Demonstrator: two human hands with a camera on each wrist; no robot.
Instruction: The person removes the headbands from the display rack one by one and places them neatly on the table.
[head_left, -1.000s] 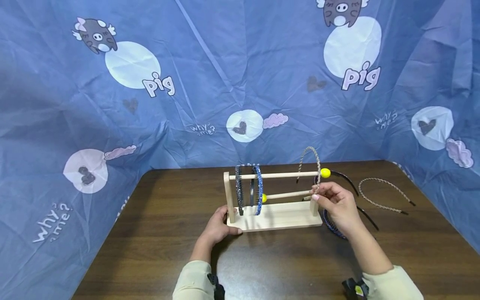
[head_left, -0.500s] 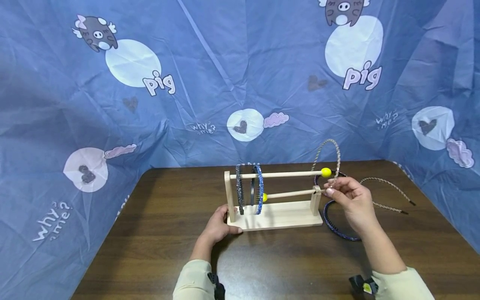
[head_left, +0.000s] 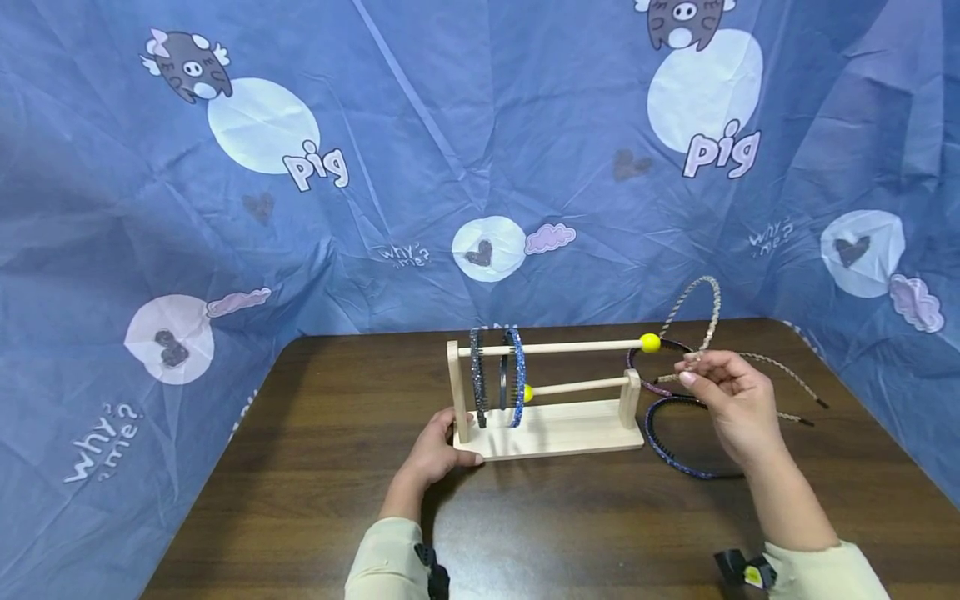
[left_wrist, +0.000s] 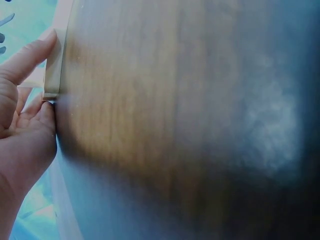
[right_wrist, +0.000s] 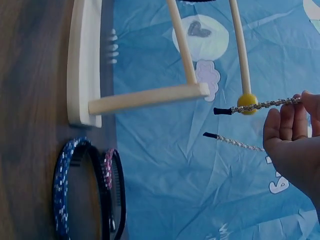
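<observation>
Pinched between the right hand's (head_left: 731, 404) thumb and fingers, the thin beige braided headband (head_left: 715, 308) has shifted rightward since the earlier head views, from the upper rod to beyond the yellow ball (head_left: 649, 343) at its end. Closest in, the left hand (head_left: 435, 454) grips the left end of the pale two-rod wooden stand (head_left: 570, 429). The step seems to be working the braid around the rod's free end; going on or coming off, I cannot tell. Next probably calls for keeping both black tips clear of the ball. A black glittery headband (head_left: 478, 379) and a blue glittery headband (head_left: 519, 379) hang on the upper rod; a plain black strip between them may be another. Farther right lie a blue sequined headband (head_left: 663, 457), a pink sequined headband (right_wrist: 108, 170) and a second beige braided headband (head_left: 793, 376), partly hidden by the right hand. The right wrist view cuts off the held arch.
</observation>
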